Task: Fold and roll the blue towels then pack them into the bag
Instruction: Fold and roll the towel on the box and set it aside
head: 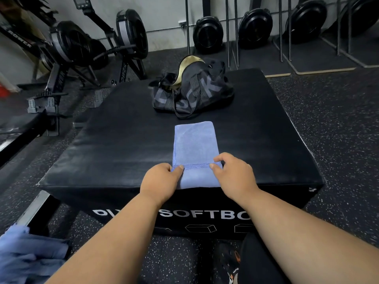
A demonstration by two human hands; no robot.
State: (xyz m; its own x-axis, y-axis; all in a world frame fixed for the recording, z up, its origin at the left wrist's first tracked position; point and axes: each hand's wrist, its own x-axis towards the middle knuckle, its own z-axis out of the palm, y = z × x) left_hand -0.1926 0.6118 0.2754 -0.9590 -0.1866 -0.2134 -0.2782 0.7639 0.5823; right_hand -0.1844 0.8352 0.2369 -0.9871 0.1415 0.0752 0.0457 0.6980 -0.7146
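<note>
On the black soft box (123,144), both hands pinch the near hem of a narrow folded blue towel (194,144): left hand (162,179), right hand (231,171).

folded blue towel (193,144) lies flat before open black bag (192,91).

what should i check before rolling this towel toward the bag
1. Blue towel folded into a narrow strip, flat on the black soft box: ok.
2. Near end turned over to start the roll: ok.
3. Left hand grip on the left corner: ok, thumb pinches the hem.
4. Right hand grip on the right corner: ok.
5. Path clear up to the black duffel bag: ok.
6. Bag open: ok, the gold lining shows; room inside: cannot tell.
</note>
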